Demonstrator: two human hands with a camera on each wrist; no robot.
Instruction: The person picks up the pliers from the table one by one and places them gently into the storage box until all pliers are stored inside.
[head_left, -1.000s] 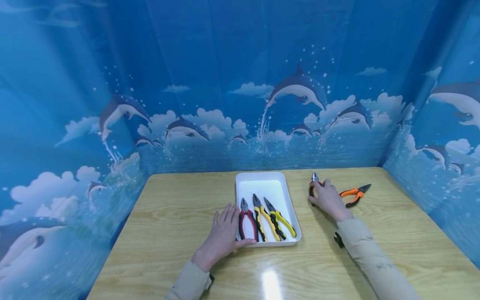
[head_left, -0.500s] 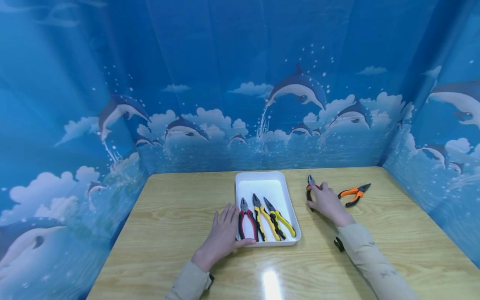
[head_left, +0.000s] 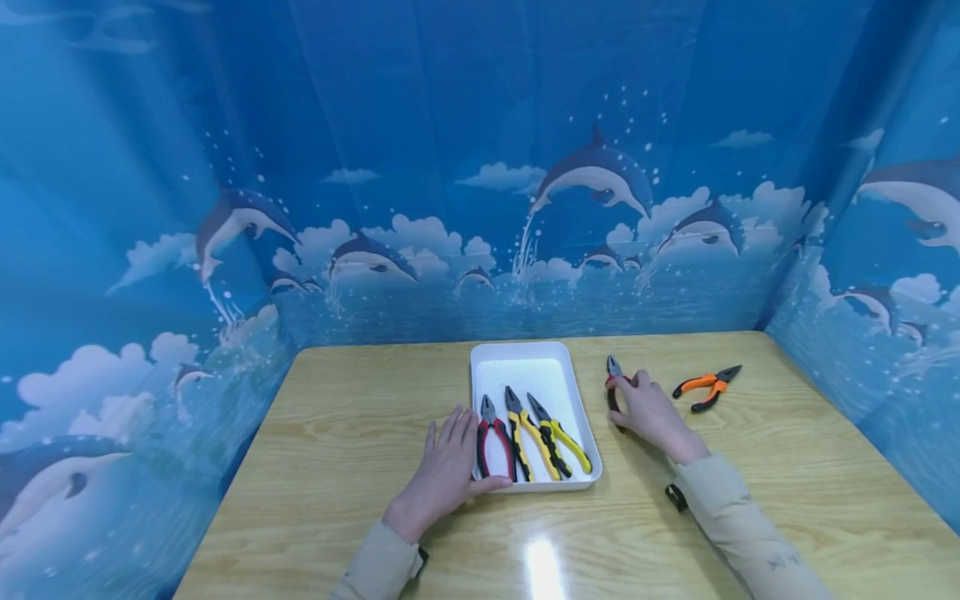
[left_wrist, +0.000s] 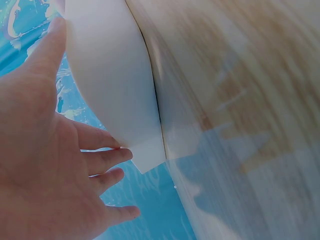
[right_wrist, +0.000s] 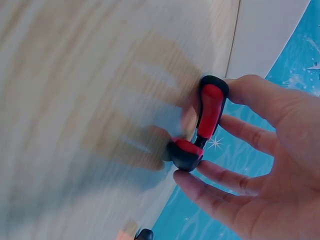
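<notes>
A white tray (head_left: 521, 371) stands on the table. In it lie red-and-black pliers (head_left: 512, 447), a yellow-and-black pair (head_left: 517, 408) and yellow-and-black long-nose pliers (head_left: 542, 414). My left hand (head_left: 438, 475) rests against the tray's left side, fingers extended and thumb along the near rim; in the left wrist view its fingertips meet the tray wall (left_wrist: 110, 65). To the tray's right, my right hand (head_left: 654, 414) grips another red-and-black pair of pliers by the handles (right_wrist: 211, 102), thumb and fingers on opposite sides. The metal nose (head_left: 613, 365) points away from me.
Orange-and-black pliers (head_left: 716, 383) lie on the wooden table (head_left: 360, 417) right of my right hand. A blue dolphin-print curtain (head_left: 420, 167) hangs behind the table and along both sides.
My right hand has moved left and slightly nearer, bringing the red-and-black pliers toward the tray and away from the orange pair. The left hand and tray have stayed put.
</notes>
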